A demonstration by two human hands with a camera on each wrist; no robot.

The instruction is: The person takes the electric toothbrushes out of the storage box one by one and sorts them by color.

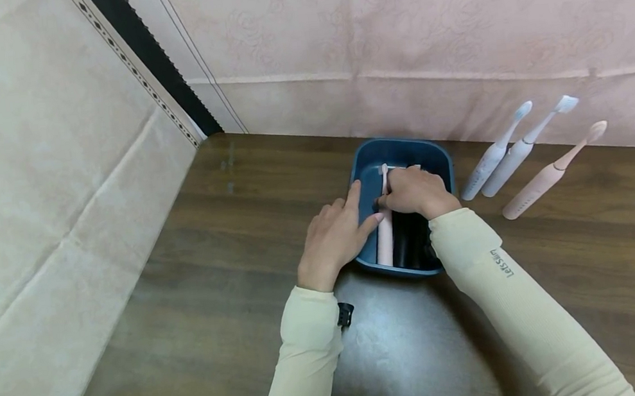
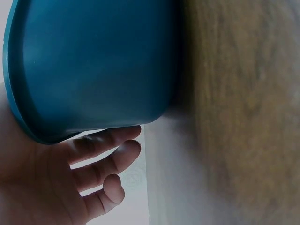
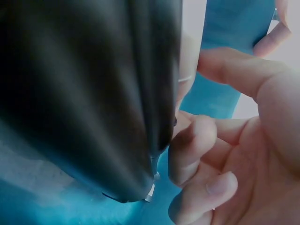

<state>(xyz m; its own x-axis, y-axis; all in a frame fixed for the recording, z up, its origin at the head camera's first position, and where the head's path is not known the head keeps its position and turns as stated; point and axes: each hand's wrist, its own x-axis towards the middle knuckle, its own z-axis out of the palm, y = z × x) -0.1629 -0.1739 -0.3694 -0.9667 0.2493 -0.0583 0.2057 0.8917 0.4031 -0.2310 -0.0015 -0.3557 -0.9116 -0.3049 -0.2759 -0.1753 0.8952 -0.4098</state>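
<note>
A blue plastic box [image 1: 371,183] stands on the table, and both hands are at it. My left hand [image 1: 330,238] holds its left wall, thumb over the rim and fingers along the outside; in the left wrist view those fingers [image 2: 96,176] lie against the outer wall. Inside the box lies a pale pink electric toothbrush [image 1: 385,242], head toward the far end. My right hand [image 1: 414,191] reaches in and pinches it near its neck between thumb and index finger. Black, smooth handle-like things [image 3: 93,93] lie beside it, partly hidden by the right hand and sleeve.
Right of the box stand two pale blue-white electric toothbrushes, one [image 1: 486,170] beside the other [image 1: 509,168], and a pink one [image 1: 534,191]. Behind the wooden table [image 1: 187,289] hangs a pinkish cloth [image 1: 451,29]; a pale cloth [image 1: 49,187] covers the left side.
</note>
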